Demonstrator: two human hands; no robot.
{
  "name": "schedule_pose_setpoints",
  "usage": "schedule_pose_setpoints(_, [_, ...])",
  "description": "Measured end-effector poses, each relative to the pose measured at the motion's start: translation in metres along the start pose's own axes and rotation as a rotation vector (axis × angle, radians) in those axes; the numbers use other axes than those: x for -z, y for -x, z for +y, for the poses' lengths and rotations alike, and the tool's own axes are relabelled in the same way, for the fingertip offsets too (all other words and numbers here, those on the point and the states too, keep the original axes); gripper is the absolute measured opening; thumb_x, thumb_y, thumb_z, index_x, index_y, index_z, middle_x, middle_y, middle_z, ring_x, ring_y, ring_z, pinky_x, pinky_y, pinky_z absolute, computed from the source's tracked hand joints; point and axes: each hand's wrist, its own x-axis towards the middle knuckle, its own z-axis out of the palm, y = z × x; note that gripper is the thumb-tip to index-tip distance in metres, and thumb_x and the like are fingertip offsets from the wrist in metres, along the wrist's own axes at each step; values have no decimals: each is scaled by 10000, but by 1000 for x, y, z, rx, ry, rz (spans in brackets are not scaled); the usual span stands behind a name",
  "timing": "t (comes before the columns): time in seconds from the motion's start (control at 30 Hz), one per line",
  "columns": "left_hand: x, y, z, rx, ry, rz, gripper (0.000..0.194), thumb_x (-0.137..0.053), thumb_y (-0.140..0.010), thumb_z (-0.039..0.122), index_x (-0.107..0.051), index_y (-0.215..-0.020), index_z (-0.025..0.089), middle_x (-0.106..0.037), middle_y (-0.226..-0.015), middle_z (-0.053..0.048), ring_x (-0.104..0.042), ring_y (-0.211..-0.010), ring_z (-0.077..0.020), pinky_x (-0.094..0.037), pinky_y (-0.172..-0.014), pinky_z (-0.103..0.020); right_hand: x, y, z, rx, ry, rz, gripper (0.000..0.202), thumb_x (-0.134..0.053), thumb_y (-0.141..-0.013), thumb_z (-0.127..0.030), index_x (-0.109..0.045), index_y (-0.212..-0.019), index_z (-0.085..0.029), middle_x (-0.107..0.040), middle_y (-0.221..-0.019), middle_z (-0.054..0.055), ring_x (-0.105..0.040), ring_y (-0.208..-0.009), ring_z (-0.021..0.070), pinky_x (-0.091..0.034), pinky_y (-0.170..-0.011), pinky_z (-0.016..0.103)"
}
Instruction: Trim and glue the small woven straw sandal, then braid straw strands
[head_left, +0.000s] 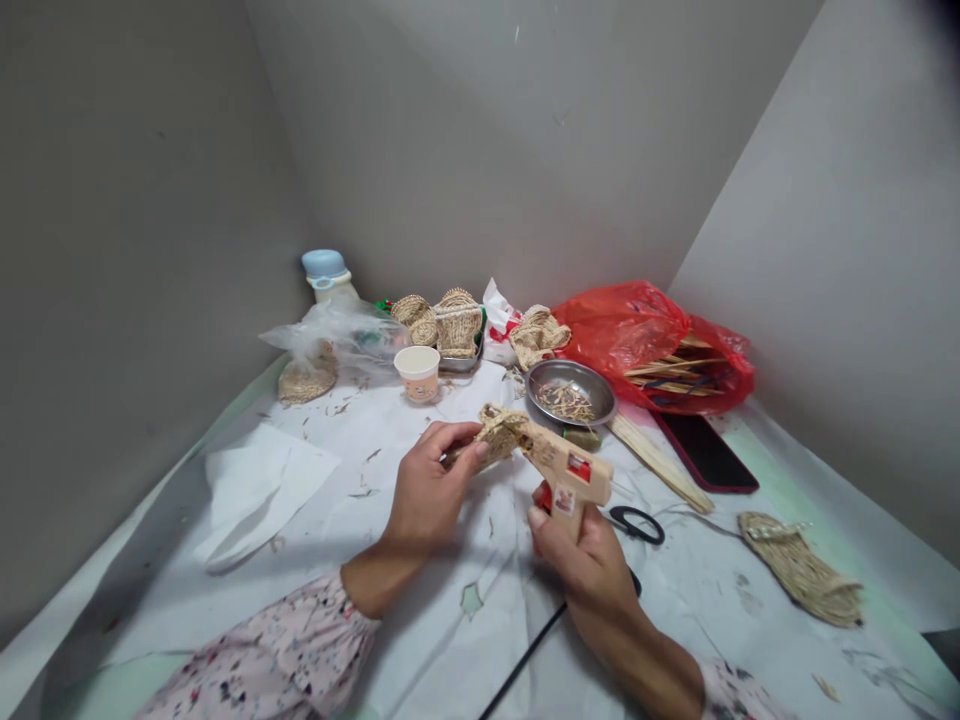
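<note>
The left hand (pixel 431 490) pinches a woven straw piece (pixel 495 438) between thumb and fingers, just beyond its own fingertips; the right hand (pixel 589 560) is wrapped around a glue gun (pixel 556 462), whose nozzle meets or nearly meets the piece's right end. A slip of that nozzle leftward could burn the left fingertips, and the black cord (pixel 525 660) below the right hand could snag and tug the gun. Room on the covered bench (pixel 435 640) lies mainly left of the left hand, up to a folded white paper (pixel 262 480). Beyond the right hand, a metal bowl's rim (pixel 611 412) crowds the gun; black scissors (pixel 637 540) sit just right of that hand, limiting sideways swings.
</note>
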Motion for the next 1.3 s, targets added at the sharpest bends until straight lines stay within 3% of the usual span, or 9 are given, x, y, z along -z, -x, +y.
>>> schedule_pose_setpoints(0.37, [0,0,-3,12,2,-4,242,-630,-796,343,-706,-948,171,-704,-959,-68,-643,-879,-215,-499,-817,-332,2,0,0,-7,31,-30,237,-570,-879,-405,-558,-968,-186,-512,-746,-14,-442,-657,138,-384,-628,257])
schedule_pose_setpoints(1.0, [0,0,-4,-20,-3,-34,249,-597,-816,301,-684,-1004,165,-683,-1009,-77,-642,-929,-214,-494,-848,-331,-2,-1,2,-6,45,89,243,-598,-830,-414,-563,-889,-181,-452,-647,-43,-405,-605,128,-367,-592,253])
schedule_pose_setpoints(1.13, [0,0,-6,5,17,-37,255,-603,-815,321,-683,-1003,168,-695,-1004,-79,-647,-922,-221,-495,-852,-347,1,-2,1,9,80,31,222,-591,-846,-395,-575,-897,-180,-480,-670,-32,-436,-622,134,-393,-610,258])
schedule_pose_setpoints(1.3, [0,1,-4,47,21,-18,243,-624,-797,329,-689,-964,166,-715,-971,-76,-652,-901,-224,-497,-850,-351,4,1,1,77,161,55,218,-572,-862,-380,-615,-937,-180,-585,-761,10,-529,-700,167,-442,-663,274])
